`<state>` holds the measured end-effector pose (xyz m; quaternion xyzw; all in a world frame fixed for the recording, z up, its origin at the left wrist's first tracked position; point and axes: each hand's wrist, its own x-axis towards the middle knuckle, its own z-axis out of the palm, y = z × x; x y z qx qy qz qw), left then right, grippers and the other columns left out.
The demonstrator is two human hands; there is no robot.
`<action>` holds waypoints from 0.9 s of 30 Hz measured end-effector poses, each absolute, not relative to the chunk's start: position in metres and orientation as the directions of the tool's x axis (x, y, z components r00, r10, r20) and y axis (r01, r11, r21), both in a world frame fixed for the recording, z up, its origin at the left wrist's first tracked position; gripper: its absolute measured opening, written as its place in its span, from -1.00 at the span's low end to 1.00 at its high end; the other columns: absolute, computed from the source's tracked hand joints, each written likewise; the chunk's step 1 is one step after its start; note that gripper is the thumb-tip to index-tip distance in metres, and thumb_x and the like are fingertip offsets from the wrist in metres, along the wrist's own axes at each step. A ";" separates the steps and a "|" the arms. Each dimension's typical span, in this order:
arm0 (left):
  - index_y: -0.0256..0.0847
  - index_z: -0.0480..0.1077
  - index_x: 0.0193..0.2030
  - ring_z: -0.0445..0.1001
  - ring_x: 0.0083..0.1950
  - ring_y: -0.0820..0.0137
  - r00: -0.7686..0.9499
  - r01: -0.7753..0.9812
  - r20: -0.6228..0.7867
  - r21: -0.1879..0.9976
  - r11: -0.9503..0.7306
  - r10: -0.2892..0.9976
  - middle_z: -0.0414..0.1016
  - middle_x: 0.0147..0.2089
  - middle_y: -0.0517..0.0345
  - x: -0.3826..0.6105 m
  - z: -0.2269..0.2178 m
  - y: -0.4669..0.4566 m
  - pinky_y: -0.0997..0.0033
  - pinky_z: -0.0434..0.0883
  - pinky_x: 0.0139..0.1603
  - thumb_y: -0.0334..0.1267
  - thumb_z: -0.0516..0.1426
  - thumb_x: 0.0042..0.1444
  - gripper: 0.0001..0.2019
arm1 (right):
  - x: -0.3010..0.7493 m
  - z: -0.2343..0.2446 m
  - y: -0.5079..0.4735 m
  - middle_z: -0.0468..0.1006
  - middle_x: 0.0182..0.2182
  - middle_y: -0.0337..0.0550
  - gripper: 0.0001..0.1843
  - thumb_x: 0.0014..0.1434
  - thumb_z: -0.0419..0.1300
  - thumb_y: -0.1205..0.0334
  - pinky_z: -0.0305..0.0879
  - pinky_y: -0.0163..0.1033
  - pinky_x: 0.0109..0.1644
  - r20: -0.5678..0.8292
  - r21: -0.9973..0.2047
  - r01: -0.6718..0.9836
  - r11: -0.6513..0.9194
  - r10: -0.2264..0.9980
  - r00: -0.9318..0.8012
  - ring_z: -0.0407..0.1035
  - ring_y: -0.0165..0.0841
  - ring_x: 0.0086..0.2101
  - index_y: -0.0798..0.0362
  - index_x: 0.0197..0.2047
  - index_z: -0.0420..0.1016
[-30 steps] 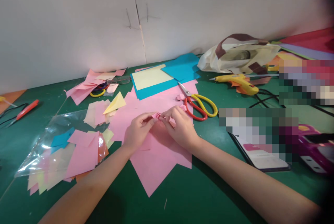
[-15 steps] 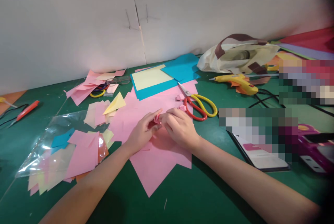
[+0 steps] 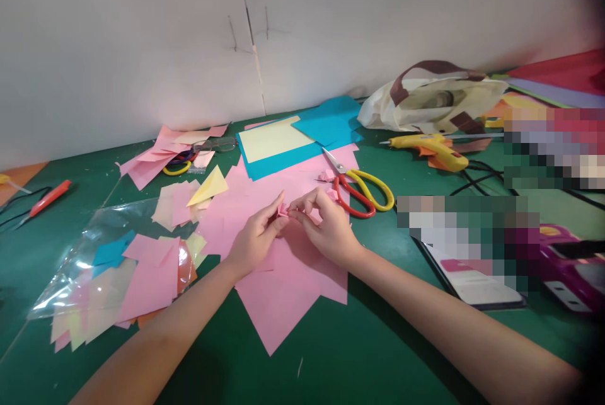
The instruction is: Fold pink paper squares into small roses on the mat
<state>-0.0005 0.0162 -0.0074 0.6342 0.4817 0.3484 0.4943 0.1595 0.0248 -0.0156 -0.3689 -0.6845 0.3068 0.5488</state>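
A small folded pink paper piece (image 3: 282, 210) is held up between my two hands over the pink paper sheets (image 3: 283, 304). My left hand (image 3: 258, 235) pinches it between thumb and fingers from the left. From the right, my right hand (image 3: 326, 225) pinches its edge with thumb and forefinger. Just beyond my right hand lie scissors (image 3: 362, 191) with one red and one yellow handle, their blades pointing away. Small folded pink paper pieces (image 3: 326, 176) rest beside the blades, partly covered.
Left is a clear plastic bag (image 3: 61, 279) with coloured paper scraps. Blue sheets (image 3: 331, 121) and a pale yellow sheet (image 3: 274, 139) lie at the back. A yellow glue gun (image 3: 430, 148), a cloth bag (image 3: 378, 106) and a phone (image 3: 477, 279) are on the right.
My right hand's fingers have lifted and opened out somewhat, now pinching the paper's edge with thumb and forefinger. The folded piece shows more clearly. My left hand has barely shifted.
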 end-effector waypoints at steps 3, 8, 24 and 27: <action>-0.14 0.27 0.14 0.39 -0.40 0.47 0.250 0.177 -0.001 0.983 -0.045 0.968 0.39 -0.39 0.24 0.001 -0.008 0.017 0.44 0.38 -0.32 -0.14 0.10 0.16 -0.60 | 0.159 -0.017 0.026 0.43 -0.45 -0.22 -0.72 0.14 0.08 0.42 0.36 -0.20 -0.30 0.517 -0.832 0.158 0.531 0.847 -0.125 0.44 -0.34 -0.34 -0.03 -0.44 0.01; -0.19 0.39 -0.15 0.47 -0.30 0.40 0.175 0.192 0.047 0.978 -0.081 0.983 0.48 -0.28 0.12 0.002 -0.006 0.018 0.38 0.43 -0.25 -0.15 0.16 0.10 -0.77 | 0.160 -0.019 0.026 0.42 -0.42 -0.21 -0.73 0.16 0.09 0.38 0.36 -0.20 -0.29 0.522 -0.827 0.153 0.541 0.840 -0.149 0.42 -0.35 -0.33 -0.04 -0.41 0.01; -0.21 0.43 0.04 0.43 -0.18 0.33 0.271 0.266 0.059 0.955 -0.133 0.961 0.50 -0.24 0.07 0.001 -0.003 0.015 0.31 0.35 -0.04 -0.10 -0.02 0.25 -0.64 | 0.162 -0.027 0.026 0.39 -0.44 -0.20 -0.74 0.18 0.05 0.43 0.34 -0.19 -0.32 0.714 -0.581 0.370 0.725 0.672 -0.197 0.36 -0.32 -0.35 -0.04 -0.44 0.06; -0.20 0.44 0.02 0.38 -0.28 0.39 0.293 0.239 0.017 0.967 -0.091 0.956 0.46 -0.29 0.10 -0.001 -0.003 0.016 0.40 0.35 -0.18 -0.07 -0.04 0.25 -0.63 | 0.162 -0.026 0.026 0.42 -0.41 -0.18 -0.73 0.18 0.03 0.46 0.34 -0.17 -0.31 0.732 -0.540 0.368 0.757 0.639 -0.238 0.35 -0.33 -0.34 -0.04 -0.44 0.05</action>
